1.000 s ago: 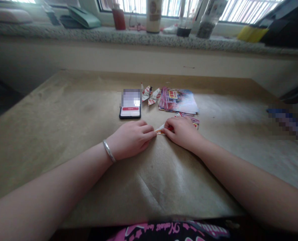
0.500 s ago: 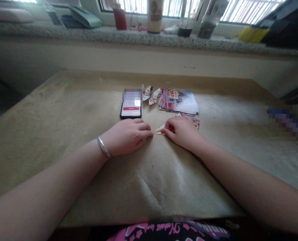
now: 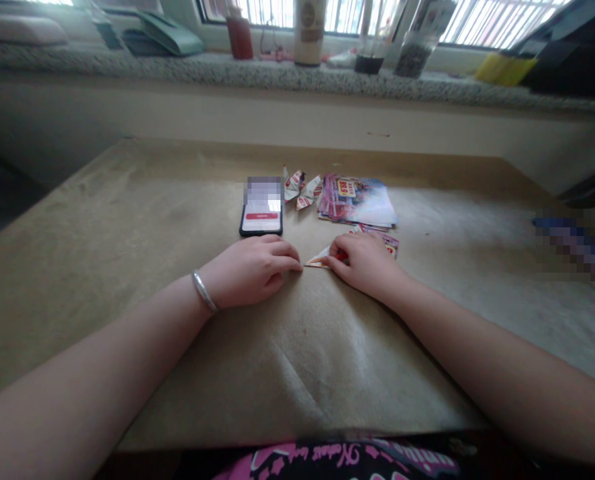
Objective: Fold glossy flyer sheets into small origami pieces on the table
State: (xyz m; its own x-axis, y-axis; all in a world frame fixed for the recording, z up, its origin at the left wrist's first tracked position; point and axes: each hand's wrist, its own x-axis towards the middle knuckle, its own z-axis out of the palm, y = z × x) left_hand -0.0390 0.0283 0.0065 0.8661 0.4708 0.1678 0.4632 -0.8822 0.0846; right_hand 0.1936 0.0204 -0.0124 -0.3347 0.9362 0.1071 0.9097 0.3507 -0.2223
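Observation:
A narrow folded paper (image 3: 317,260), white with orange and red print, lies on the table and tapers to a point at its left end. My right hand (image 3: 365,259) grips its wider part, thumb and fingers closed on it, and hides much of it. Just left of the paper's tip is my left hand (image 3: 257,270), its index finger stretched out and the other fingers loosely bent, holding nothing. A silver bracelet circles that wrist. Beyond my right hand, part of a printed paper sheet (image 3: 391,244) sticks out; whether it belongs to the folded paper I cannot tell.
A phone (image 3: 262,223) lies beyond my left hand. To its right are folded paper pieces (image 3: 301,189) and a stack of printed sheets (image 3: 362,202). A blurred blue item (image 3: 577,250) lies at the table's right side. Bottles (image 3: 309,33) line the stone windowsill (image 3: 257,77).
My left hand has shifted slightly left, and its fingertips have come away from the paper's tip. My right hand stays in place, holding the folded paper.

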